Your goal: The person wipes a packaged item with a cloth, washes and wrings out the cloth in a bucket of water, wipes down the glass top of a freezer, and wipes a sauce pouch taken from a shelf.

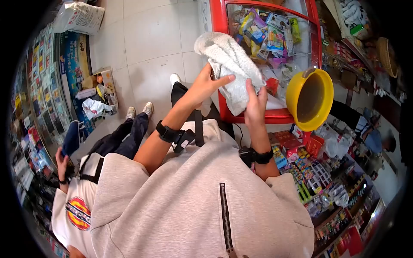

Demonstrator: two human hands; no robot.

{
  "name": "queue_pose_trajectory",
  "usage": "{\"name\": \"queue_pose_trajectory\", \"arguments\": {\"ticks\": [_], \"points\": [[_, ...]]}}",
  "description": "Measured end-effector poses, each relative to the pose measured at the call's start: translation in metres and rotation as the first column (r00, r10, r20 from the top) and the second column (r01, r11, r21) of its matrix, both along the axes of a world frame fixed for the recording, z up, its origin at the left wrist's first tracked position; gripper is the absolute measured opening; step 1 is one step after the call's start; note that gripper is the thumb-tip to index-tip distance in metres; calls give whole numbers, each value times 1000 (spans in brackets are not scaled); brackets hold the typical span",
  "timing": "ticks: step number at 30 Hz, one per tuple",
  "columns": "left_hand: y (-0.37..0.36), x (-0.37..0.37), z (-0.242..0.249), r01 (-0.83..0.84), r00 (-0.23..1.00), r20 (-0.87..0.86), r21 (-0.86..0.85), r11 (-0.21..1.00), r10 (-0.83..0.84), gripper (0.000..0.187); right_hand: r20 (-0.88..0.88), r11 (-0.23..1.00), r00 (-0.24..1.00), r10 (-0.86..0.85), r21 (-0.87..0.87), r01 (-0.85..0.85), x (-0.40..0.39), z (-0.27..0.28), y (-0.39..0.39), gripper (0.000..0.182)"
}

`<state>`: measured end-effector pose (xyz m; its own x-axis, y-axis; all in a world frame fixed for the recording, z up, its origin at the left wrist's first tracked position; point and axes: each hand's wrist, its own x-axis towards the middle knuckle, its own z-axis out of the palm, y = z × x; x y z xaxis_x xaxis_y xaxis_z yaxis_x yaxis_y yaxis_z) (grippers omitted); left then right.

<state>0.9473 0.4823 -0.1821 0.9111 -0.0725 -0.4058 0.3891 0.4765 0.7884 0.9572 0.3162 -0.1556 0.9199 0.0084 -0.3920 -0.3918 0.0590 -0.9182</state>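
Both my hands hold a white towel [228,64] up in front of me, above the near edge of a red-framed glass-top freezer [218,17]. My left hand [206,84] grips the towel's left side, thumb and fingers pinching the cloth. Along the lower right edge, my right hand [256,103] clasps the towel. Each wrist wears a black strap. A yellow bowl [309,99] with brownish water rests on the freezer's right front corner, close to my right hand.
Packaged snacks show through the freezer's glass lid [269,34]. Shelves of small goods [318,176] stand at the right. Another person in a white shirt [79,202] stands at my left by a display rack [43,86]. Tiled floor [150,38] stretches ahead.
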Motion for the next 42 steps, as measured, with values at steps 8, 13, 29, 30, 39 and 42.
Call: {"name": "queue_pose_trajectory", "arguments": {"ticks": [8, 13, 29, 30, 39, 42], "points": [[101, 31, 28, -56, 996, 70, 13, 998, 55, 37, -66, 977, 981, -181, 100, 187, 47, 15, 72, 34], [137, 63, 14, -169, 984, -37, 151, 974, 177, 35, 470, 875, 882, 19, -435, 213, 67, 27, 102, 35], [230, 258, 54, -306, 935, -164, 77, 949, 315, 19, 503, 816, 700, 506, -541, -200, 269, 46, 213, 25], [235, 272, 57, -279, 945, -157, 66, 958, 286, 22, 466, 814, 725, 508, -536, -226, 282, 48, 217, 29], [268, 382, 68, -64, 997, -37, 147, 987, 70, 42, 572, 930, 748, 337, -325, -170, 402, 62, 209, 16], [291, 421, 75, 84, 996, -5, 355, 931, -88, 40, 414, 999, 909, 33, -11, -32, 431, 70, 203, 14]]}}
